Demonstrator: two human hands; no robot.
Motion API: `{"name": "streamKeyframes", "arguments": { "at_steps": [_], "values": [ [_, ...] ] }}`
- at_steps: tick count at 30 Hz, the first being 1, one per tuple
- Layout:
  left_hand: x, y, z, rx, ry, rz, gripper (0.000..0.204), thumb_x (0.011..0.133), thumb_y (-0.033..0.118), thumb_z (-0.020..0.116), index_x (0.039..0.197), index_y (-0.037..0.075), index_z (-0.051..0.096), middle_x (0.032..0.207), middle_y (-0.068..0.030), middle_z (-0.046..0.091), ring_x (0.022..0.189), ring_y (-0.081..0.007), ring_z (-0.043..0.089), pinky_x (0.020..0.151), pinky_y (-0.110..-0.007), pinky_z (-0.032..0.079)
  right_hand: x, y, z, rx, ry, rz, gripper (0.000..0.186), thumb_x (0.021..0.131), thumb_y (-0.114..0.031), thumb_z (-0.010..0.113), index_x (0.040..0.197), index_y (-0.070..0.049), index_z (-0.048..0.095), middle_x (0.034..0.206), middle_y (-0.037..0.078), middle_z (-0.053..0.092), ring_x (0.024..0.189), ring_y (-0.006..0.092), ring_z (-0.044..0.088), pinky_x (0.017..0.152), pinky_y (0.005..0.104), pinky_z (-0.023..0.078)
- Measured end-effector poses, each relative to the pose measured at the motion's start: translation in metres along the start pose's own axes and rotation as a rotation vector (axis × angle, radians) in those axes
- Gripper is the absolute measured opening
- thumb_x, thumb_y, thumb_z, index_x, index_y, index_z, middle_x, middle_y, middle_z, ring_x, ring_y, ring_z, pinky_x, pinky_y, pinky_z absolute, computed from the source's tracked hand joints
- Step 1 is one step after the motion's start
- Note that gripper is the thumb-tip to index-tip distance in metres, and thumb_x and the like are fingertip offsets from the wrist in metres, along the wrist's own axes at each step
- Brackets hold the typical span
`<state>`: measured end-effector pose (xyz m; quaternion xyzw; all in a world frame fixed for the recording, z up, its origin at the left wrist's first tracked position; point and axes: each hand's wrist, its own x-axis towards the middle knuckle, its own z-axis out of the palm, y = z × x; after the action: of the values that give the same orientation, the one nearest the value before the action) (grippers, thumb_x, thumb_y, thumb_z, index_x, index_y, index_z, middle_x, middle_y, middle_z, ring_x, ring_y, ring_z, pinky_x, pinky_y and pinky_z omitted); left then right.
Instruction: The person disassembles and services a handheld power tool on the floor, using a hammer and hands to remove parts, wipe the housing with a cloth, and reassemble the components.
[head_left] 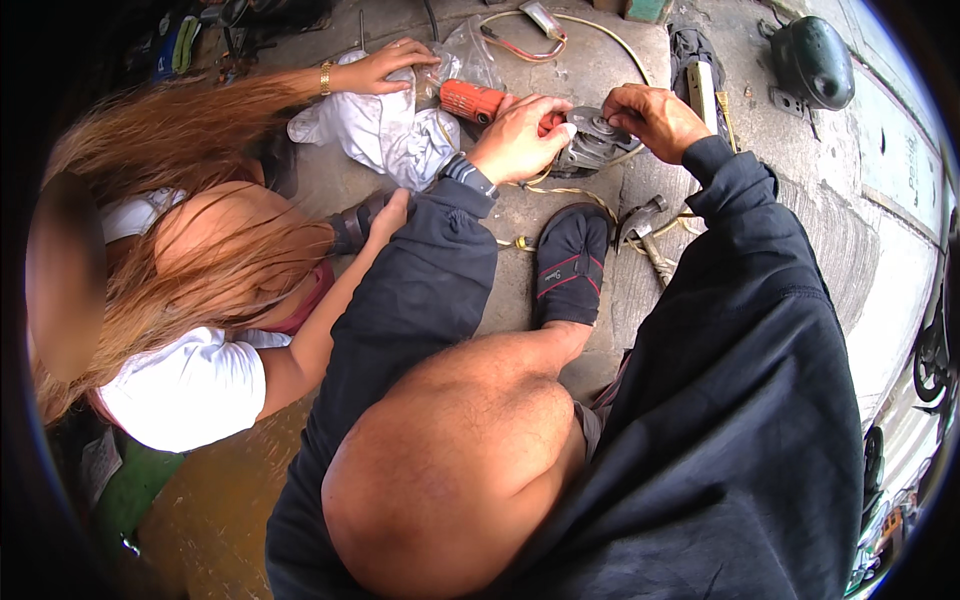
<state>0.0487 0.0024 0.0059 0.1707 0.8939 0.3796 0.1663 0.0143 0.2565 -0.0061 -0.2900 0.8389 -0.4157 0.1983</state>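
Observation:
My left hand point(520, 138) grips an orange power tool point(470, 98), apparently an angle grinder, near its dark metal head point(585, 153). My right hand point(652, 122) pinches at a round metal part point(596, 125) on top of that head; its fingertips partly hide it. A white cloth point(375, 140) and a clear plastic bag point(470, 55) lie just left of the tool. Under my hands, cables cross the concrete by a hammer point(640, 220), beside my foot in a dark shoe point(570, 260).
A co-worker point(190, 360) crouches close on my left, one hand point(385, 70) on the cloth and bag. A power strip point(700, 95) is right of my hands, a dark metal cylinder point(810, 65) farther right. A small device with wires point(540, 22) lies beyond the tool.

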Motion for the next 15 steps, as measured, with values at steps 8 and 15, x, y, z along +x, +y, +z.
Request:
{"name": "streamKeyframes", "arguments": {
  "at_steps": [8, 15],
  "values": [
    [0.001, 0.005, -0.003, -0.070, -0.088, -0.145, 0.035, 0.094, 0.024, 0.065, 0.124, 0.005, 0.064, 0.118, -0.0136, 0.065, 0.105, -0.0227, 0.065, 0.092, -0.035, 0.051, 0.002, -0.004, -0.003, -0.033, -0.020, -0.085, 0.009, 0.089, -0.002, 0.062, 0.098, -0.003, 0.061, 0.093, 0.013, 0.062, 0.089, 0.0338, 0.064, 0.080, 0.0406, 0.051],
    [0.001, 0.001, 0.008, -0.049, 0.032, -0.156, 0.027, 0.093, 0.019, 0.064, 0.115, 0.003, 0.065, 0.096, -0.0105, 0.072, 0.093, -0.0204, 0.069, 0.086, -0.033, 0.053, 0.003, -0.004, -0.003, -0.087, -0.013, -0.130, 0.011, 0.087, 0.000, 0.062, 0.098, -0.003, 0.061, 0.094, 0.013, 0.063, 0.090, 0.0345, 0.064, 0.080, 0.0410, 0.052]
  ]
}}
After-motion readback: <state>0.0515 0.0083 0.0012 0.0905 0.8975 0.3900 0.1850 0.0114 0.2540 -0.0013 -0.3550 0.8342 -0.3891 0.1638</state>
